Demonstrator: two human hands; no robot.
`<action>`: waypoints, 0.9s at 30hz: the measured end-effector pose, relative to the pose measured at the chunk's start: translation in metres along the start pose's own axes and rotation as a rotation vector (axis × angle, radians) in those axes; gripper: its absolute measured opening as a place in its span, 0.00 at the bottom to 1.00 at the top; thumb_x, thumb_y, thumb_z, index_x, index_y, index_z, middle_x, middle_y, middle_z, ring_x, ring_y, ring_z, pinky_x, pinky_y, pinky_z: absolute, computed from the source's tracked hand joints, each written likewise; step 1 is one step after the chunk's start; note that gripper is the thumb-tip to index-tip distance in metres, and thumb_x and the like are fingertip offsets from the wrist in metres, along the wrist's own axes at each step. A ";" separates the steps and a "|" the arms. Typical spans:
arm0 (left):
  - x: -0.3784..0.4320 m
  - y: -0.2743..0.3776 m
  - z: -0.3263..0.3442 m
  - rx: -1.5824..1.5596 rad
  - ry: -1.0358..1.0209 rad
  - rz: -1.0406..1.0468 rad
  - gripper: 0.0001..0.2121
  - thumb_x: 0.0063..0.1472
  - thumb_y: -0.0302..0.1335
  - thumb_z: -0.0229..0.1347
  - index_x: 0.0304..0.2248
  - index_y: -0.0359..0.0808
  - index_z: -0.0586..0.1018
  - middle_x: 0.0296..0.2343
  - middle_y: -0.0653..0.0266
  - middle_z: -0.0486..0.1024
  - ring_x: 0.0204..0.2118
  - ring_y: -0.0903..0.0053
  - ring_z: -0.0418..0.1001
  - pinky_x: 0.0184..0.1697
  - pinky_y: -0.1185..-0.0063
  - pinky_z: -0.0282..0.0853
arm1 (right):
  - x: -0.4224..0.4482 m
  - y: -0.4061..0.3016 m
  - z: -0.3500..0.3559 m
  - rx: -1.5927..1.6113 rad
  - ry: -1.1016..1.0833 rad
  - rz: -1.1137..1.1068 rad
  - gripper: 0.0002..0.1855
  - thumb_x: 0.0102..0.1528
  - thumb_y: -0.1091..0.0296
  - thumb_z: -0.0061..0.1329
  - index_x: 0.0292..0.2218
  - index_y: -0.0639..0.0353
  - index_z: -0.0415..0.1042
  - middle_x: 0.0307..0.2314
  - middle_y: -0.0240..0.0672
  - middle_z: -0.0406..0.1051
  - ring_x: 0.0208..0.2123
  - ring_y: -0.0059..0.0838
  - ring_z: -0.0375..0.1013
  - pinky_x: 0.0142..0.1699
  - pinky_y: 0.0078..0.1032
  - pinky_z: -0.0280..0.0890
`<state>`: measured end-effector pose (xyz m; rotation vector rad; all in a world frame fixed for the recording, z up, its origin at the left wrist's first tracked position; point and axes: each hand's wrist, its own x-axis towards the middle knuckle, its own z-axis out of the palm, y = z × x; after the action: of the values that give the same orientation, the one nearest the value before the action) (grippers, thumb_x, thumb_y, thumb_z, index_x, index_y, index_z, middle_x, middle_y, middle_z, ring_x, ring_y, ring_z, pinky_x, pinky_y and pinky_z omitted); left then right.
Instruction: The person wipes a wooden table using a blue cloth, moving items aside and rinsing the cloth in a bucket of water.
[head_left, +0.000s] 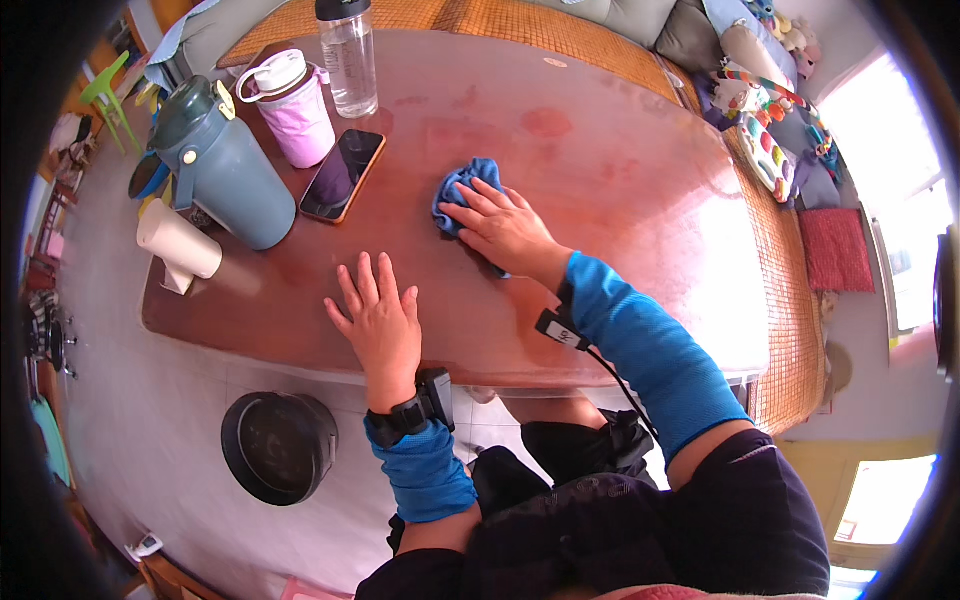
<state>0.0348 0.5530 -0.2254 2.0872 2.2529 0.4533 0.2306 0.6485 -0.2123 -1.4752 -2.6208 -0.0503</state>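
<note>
Under my right hand (510, 232), a crumpled blue cloth (471, 176) is pressed against the reddish-brown tabletop (615, 315). Its bunched part shows beyond my fingertips, and a small edge sticks out below the palm. My left hand (382, 326) lies palm down near the table's front edge with its fingers spread and nothing in it. Closest to that hand is a smartphone (343, 176) in an orange-edged case. Damp-looking smears mark the surface around the cloth.
At the table's left stand a large blue-grey jug (232, 172), a white cup in a pink sleeve (296, 124) and a clear water bottle (351, 71). A pale cylinder (180, 238) lies beside the jug. A dark bin (277, 450) is on the floor. Woven-mat seating (791, 322) borders the table.
</note>
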 end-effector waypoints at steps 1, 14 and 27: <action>0.001 0.000 -0.001 0.000 0.009 0.005 0.24 0.59 0.39 0.45 0.54 0.44 0.59 0.55 0.65 0.51 0.59 0.61 0.44 0.57 0.54 0.38 | -0.006 0.011 -0.005 0.022 0.025 -0.076 0.22 0.57 0.54 0.36 0.53 0.40 0.58 0.55 0.33 0.52 0.58 0.34 0.47 0.57 0.41 0.47; 0.002 0.005 -0.005 0.046 -0.017 0.041 0.24 0.59 0.38 0.44 0.55 0.44 0.57 0.56 0.65 0.49 0.60 0.62 0.43 0.57 0.54 0.36 | -0.202 0.291 -0.017 -0.216 0.027 0.477 0.20 0.56 0.62 0.37 0.50 0.50 0.60 0.52 0.44 0.54 0.54 0.47 0.53 0.56 0.39 0.51; 0.004 0.011 -0.004 0.104 0.020 0.072 0.24 0.60 0.38 0.44 0.54 0.40 0.59 0.55 0.61 0.51 0.59 0.60 0.43 0.57 0.54 0.37 | 0.005 0.285 0.014 -0.215 -0.004 0.478 0.20 0.54 0.55 0.36 0.44 0.54 0.66 0.46 0.44 0.61 0.49 0.44 0.60 0.50 0.41 0.59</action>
<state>0.0444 0.5570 -0.2178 2.2289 2.2656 0.3695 0.4699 0.8026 -0.2364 -2.1323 -2.2483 -0.2857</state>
